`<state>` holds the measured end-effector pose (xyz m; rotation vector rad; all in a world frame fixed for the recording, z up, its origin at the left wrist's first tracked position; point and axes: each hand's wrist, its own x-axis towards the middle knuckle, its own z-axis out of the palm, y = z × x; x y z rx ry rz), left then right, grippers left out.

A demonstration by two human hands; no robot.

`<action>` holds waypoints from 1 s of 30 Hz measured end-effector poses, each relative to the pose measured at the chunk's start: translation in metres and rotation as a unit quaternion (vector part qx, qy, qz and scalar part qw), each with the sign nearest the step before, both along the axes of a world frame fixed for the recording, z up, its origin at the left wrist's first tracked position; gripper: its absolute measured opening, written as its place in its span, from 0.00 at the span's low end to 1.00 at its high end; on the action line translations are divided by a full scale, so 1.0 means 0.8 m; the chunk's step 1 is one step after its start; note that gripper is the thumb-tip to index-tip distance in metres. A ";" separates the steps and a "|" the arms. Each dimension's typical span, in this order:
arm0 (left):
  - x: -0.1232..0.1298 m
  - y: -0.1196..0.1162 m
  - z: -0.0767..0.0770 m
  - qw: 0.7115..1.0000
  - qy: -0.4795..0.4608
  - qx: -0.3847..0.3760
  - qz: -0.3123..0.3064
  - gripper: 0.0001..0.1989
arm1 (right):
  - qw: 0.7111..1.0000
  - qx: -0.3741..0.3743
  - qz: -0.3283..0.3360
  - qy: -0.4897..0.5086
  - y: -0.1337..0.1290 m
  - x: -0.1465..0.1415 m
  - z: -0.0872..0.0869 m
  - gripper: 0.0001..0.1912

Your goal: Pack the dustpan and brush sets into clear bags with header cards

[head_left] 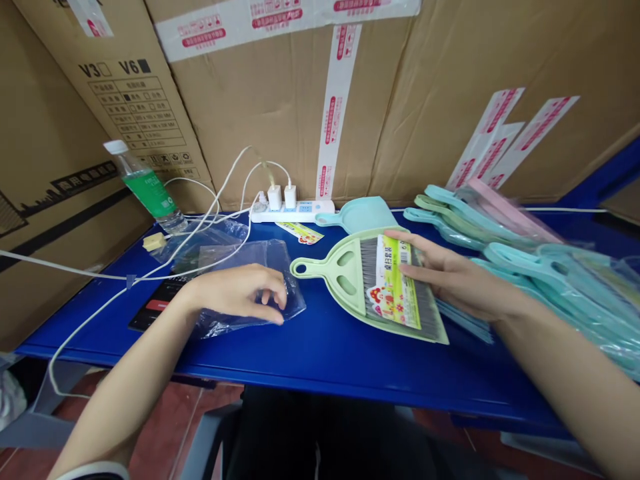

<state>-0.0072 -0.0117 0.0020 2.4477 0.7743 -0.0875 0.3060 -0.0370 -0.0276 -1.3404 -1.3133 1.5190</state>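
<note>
A pale green dustpan [345, 283] with a grey-bristled brush [431, 313] in it lies on the blue table, its handle pointing left. On the bristles rests a yellow and white printed label card [403, 300]. My right hand [450, 273] holds this card at its upper right edge, thumb on the printed face and a finger along the top. To the left, my left hand [245, 293] is over a clear plastic bag [290, 287]; its fingers are loosely curled, with a gap to the thumb and nothing visible between them.
Behind lie a light blue dustpan [370, 215], another label card [300, 233] and a power strip [305, 211] with white cables. Several wrapped dustpan sets [560, 273] are piled at right. A water bottle [153, 193] stands at left, before large cardboard boxes [280, 100].
</note>
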 end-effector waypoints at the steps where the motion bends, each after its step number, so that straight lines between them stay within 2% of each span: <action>1: 0.002 0.001 0.001 0.999 0.017 0.034 0.039 0.09 | 1.000 -0.006 0.000 -0.002 0.001 -0.003 -0.002 0.35; 3: 0.007 0.001 -0.001 0.973 0.093 0.141 0.157 0.13 | 1.000 -0.013 0.008 -0.001 0.002 -0.007 -0.006 0.35; 5: 0.014 0.002 -0.006 0.919 0.190 0.231 0.255 0.16 | 1.000 -0.020 0.011 0.004 0.003 -0.009 -0.007 0.35; 6: 0.017 0.002 -0.010 0.899 0.227 0.250 0.280 0.17 | 1.000 -0.025 0.006 0.006 0.003 -0.010 -0.006 0.35; 8: 0.023 0.003 -0.019 0.887 0.261 0.246 0.291 0.17 | 0.999 -0.041 -0.012 0.004 0.002 -0.012 -0.004 0.34; 12: 0.029 0.003 -0.028 0.895 0.256 0.224 0.288 0.12 | 0.998 -0.059 -0.029 -0.002 0.001 -0.013 0.001 0.33; 19: 0.032 0.000 -0.021 0.923 0.212 0.195 0.256 0.08 | 0.999 -0.038 -0.002 0.021 0.003 -0.008 -0.007 0.31; 24: 0.028 0.000 -0.024 0.958 0.062 0.131 0.248 0.11 | 0.999 -0.023 0.035 0.024 0.003 -0.005 -0.013 0.33; 27: 0.028 0.001 -0.030 0.965 -0.013 0.080 0.248 0.12 | 0.998 -0.006 0.054 0.028 0.004 -0.005 -0.017 0.34; 30: 0.030 0.002 -0.034 0.968 -0.068 0.043 0.236 0.12 | 0.999 -0.016 0.044 0.024 0.004 -0.008 -0.019 0.35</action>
